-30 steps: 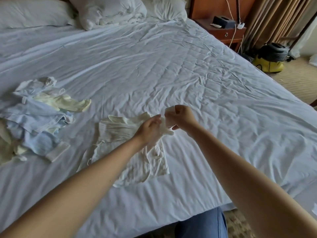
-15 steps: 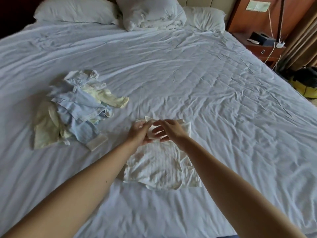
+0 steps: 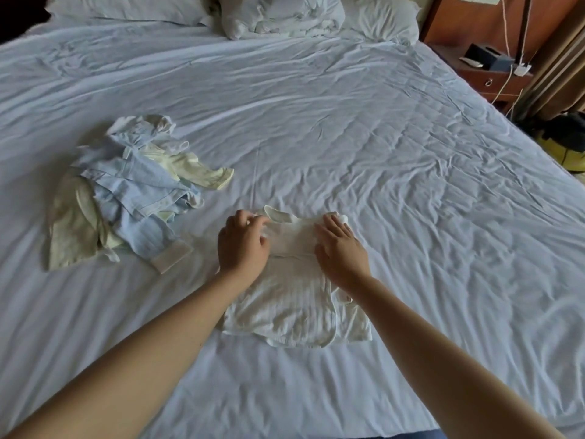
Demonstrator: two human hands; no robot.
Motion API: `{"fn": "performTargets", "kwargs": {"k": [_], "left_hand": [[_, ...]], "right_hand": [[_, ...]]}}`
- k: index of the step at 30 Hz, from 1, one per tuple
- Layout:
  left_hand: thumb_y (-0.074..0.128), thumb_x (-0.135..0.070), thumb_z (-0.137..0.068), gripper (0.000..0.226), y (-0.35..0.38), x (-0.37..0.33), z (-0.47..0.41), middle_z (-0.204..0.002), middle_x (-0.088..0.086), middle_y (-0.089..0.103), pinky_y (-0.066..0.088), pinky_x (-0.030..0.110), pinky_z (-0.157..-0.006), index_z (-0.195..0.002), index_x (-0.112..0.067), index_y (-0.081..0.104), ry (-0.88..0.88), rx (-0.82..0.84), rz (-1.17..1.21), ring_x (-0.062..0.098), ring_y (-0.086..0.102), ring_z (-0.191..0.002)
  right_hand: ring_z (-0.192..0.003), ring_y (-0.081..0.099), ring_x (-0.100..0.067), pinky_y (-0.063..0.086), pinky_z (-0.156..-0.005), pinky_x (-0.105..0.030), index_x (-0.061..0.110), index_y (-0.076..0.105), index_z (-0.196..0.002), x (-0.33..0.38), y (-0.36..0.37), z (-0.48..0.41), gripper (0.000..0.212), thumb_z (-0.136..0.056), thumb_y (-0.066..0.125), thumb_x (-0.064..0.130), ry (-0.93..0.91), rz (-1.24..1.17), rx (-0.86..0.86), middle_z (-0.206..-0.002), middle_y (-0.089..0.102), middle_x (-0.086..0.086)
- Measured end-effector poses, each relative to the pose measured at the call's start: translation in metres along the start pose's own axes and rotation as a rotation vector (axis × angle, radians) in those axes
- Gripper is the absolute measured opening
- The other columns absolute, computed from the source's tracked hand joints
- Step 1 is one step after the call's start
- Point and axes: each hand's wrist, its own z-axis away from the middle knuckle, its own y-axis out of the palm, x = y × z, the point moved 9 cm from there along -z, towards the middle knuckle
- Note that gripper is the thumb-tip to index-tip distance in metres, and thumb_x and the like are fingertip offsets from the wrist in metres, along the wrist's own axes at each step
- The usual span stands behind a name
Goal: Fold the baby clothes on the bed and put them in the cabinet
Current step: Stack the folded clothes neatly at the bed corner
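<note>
Forearms are reaching in from the bottom edge, both stretching over the bed (image 3: 395, 147). The left hand (image 3: 243, 248) is curling its fingers and pinching the collar edge of the white garment (image 3: 291, 312), which is lying flat on the sheet just ahead. The right hand (image 3: 342, 250) is lying flat, fingers straight, pressing the garment's upper right. The clothes pile (image 3: 126, 198) is sitting apart, left. Upper arms are getting cut off; left fingertips are showing blurred.
</note>
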Motion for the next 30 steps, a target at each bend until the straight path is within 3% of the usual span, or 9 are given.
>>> {"fn": "performTargets", "kwargs": {"k": [2, 4, 7, 11, 15, 19, 21, 25, 30], "left_hand": [[0.048, -0.015, -0.083, 0.038, 0.002, -0.017, -0.001, -0.12, 0.01, 0.059, 0.05, 0.044, -0.088, -0.114, -0.013, 0.069, 0.181, -0.048, 0.007, 0.033, 0.057, -0.11], [0.032, -0.031, -0.089, 0.053, 0.022, -0.03, 0.0, -0.139, 0.01, 0.054, 0.042, 0.044, -0.105, -0.129, -0.013, 0.061, 0.311, 0.099, -0.021, 0.03, 0.046, -0.132], [0.002, -0.056, -0.086, 0.078, 0.053, -0.013, 0.006, -0.163, 0.003, 0.012, 0.0, 0.034, -0.12, -0.155, -0.024, 0.021, 0.234, 0.361, -0.152, 0.018, 0.003, -0.151], [0.002, -0.061, -0.091, 0.075, 0.064, 0.0, 0.009, -0.163, 0.005, -0.011, -0.017, 0.028, -0.114, -0.156, -0.025, 0.002, 0.157, 0.403, -0.219, 0.018, -0.013, -0.149], [0.027, -0.053, -0.1, 0.063, 0.062, 0.001, -0.005, -0.164, 0.0, 0.001, 0.0, 0.034, -0.12, -0.156, -0.027, 0.012, 0.067, 0.466, -0.203, 0.016, 0.0, -0.15], [0.051, -0.044, -0.094, 0.047, 0.031, -0.003, -0.033, -0.148, -0.003, 0.043, 0.031, 0.033, -0.107, -0.138, -0.027, 0.053, 0.132, 0.291, -0.025, 0.023, 0.039, -0.135], [0.063, -0.036, -0.09, 0.052, 0.023, 0.004, -0.047, -0.143, -0.001, 0.046, 0.035, 0.035, -0.103, -0.139, -0.026, 0.051, 0.133, 0.256, 0.005, 0.024, 0.04, -0.131], [0.07, -0.053, -0.08, 0.084, 0.035, 0.028, -0.064, -0.146, 0.002, 0.041, 0.037, 0.038, -0.102, -0.15, -0.028, 0.029, -0.003, 0.46, -0.075, 0.026, 0.039, -0.132], [0.083, -0.052, -0.068, 0.082, 0.042, 0.05, -0.072, -0.139, -0.003, 0.052, 0.044, 0.037, -0.1, -0.135, -0.023, 0.047, -0.218, 0.554, 0.047, 0.02, 0.052, -0.124]], "right_hand": [[-0.15, 0.011, -0.015, 0.011, -0.122, -0.031, 0.019, 0.041, -0.147, 0.002, 0.002, -0.001, 0.053, -0.094, 0.046, 0.019, -0.035, 0.033, 0.016, -0.161, 0.023, -0.001], [-0.151, 0.006, -0.015, -0.001, -0.12, -0.024, 0.02, 0.034, -0.15, -0.001, 0.007, -0.001, 0.053, -0.098, 0.042, 0.023, -0.045, 0.034, 0.034, -0.162, 0.019, -0.002], [-0.15, -0.006, -0.014, -0.01, -0.119, -0.026, 0.027, 0.017, -0.155, -0.016, 0.024, 0.003, 0.056, -0.102, 0.028, 0.038, 0.001, 0.052, 0.101, -0.164, 0.004, -0.003], [-0.148, -0.017, -0.011, -0.012, -0.12, -0.03, 0.032, 0.002, -0.156, -0.025, 0.038, 0.006, 0.065, -0.097, 0.014, 0.057, 0.034, 0.079, 0.123, -0.163, -0.011, 0.002], [-0.149, -0.014, -0.012, -0.009, -0.12, -0.032, 0.031, 0.007, -0.156, -0.025, 0.04, 0.002, 0.077, -0.086, 0.011, 0.064, 0.06, 0.042, 0.18, -0.163, -0.008, 0.001], [-0.147, 0.016, -0.018, 0.017, -0.116, -0.035, 0.028, 0.041, -0.146, -0.024, 0.008, -0.014, 0.058, -0.089, 0.046, 0.038, 0.058, -0.036, 0.119, -0.158, 0.028, 0.001], [-0.146, 0.016, -0.019, 0.019, -0.116, -0.038, 0.029, 0.041, -0.145, -0.024, -0.004, -0.024, 0.06, -0.088, 0.056, 0.027, 0.044, 0.013, 0.082, -0.157, 0.029, 0.002], [-0.144, 0.019, -0.026, 0.023, -0.113, -0.041, 0.029, 0.021, -0.153, -0.032, 0.0, -0.047, 0.085, -0.082, 0.067, 0.033, 0.131, 0.051, 0.276, -0.154, 0.032, -0.004], [-0.127, 0.043, -0.026, 0.04, -0.097, -0.036, 0.023, 0.045, -0.14, -0.04, -0.003, -0.064, 0.079, -0.07, 0.082, 0.032, 0.203, 0.017, 0.373, -0.135, 0.051, -0.007]]}}
